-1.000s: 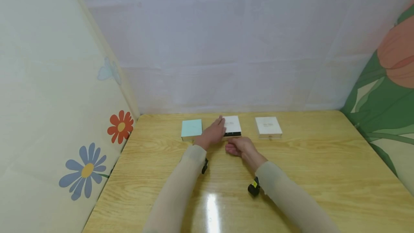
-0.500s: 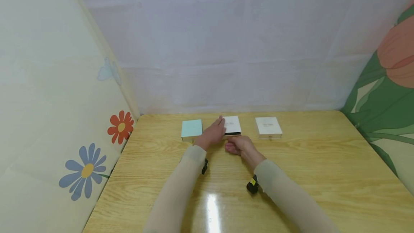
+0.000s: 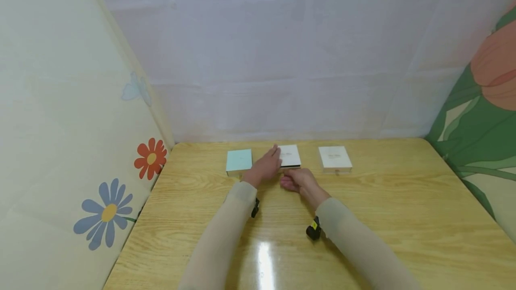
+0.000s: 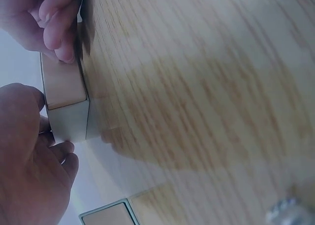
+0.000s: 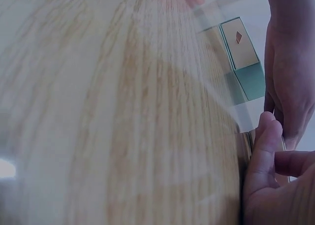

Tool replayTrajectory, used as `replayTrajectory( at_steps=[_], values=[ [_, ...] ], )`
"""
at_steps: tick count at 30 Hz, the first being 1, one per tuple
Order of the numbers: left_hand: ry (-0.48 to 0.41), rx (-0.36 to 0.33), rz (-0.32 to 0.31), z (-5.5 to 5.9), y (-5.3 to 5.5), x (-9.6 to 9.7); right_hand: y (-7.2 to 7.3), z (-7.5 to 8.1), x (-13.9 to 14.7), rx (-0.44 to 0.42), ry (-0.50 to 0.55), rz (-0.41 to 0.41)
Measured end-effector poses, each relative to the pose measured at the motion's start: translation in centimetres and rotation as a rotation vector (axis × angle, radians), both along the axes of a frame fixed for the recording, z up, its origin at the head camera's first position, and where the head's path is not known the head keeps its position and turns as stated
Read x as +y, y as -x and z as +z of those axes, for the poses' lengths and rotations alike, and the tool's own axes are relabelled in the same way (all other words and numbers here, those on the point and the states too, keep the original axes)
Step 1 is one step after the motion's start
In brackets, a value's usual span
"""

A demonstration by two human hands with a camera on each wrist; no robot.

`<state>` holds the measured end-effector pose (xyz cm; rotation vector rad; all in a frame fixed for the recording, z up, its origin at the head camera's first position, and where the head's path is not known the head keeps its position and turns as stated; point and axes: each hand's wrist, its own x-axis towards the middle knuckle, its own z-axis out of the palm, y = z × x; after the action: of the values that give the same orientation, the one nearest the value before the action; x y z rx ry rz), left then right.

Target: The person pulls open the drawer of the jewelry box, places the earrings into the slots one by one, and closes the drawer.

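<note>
A white drawer box (image 3: 290, 155) lies flat at the middle of the table's far side, with a thin black strip showing between its top and its drawer front (image 4: 63, 82). My left hand (image 3: 266, 166) holds its left side, thumb and fingers at the edge in the left wrist view. The right hand (image 3: 300, 181) is at the drawer front with curled fingers, thumb against the forefinger in the right wrist view. The tab on this drawer is hidden behind the fingers.
To the left sits a teal drawer box (image 3: 239, 160), with a small diamond-shaped tab on its front in the right wrist view. Another white drawer box (image 3: 335, 157) stands to the right. A pale cloth (image 3: 298, 57) hangs behind the wooden table (image 3: 403, 218).
The drawer has slid inward, and its black strip has narrowed from a broad band to a thin line. My right hand has shifted slightly forward with it; the left hand stays put.
</note>
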<state>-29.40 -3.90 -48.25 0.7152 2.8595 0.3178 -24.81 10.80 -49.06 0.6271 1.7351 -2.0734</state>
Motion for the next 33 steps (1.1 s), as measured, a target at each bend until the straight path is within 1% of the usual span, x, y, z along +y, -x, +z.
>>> replayTrajectory(
  at_steps=[9, 15, 20, 24, 33],
  values=[
    [-0.006, 0.0, -0.012, -0.3, 0.1, 0.0, 0.3, 0.0, 0.0, -0.008, 0.005, -0.009],
    [0.013, 0.023, -0.024, -0.3, 0.1, -0.1, 0.6, 0.0, 0.0, -0.013, 0.022, -0.017],
    [0.015, 0.018, -0.028, -0.1, 0.0, 0.0, 0.8, -0.1, 0.0, -0.016, 0.017, -0.017],
    [0.016, 0.01, -0.026, -0.2, -0.1, 0.0, 0.9, -0.2, -0.1, -0.016, 0.013, -0.025],
    [0.004, 0.009, -0.009, -0.2, 0.0, -0.1, 1.1, -0.3, -0.3, -0.004, 0.056, -0.049]
  ],
)
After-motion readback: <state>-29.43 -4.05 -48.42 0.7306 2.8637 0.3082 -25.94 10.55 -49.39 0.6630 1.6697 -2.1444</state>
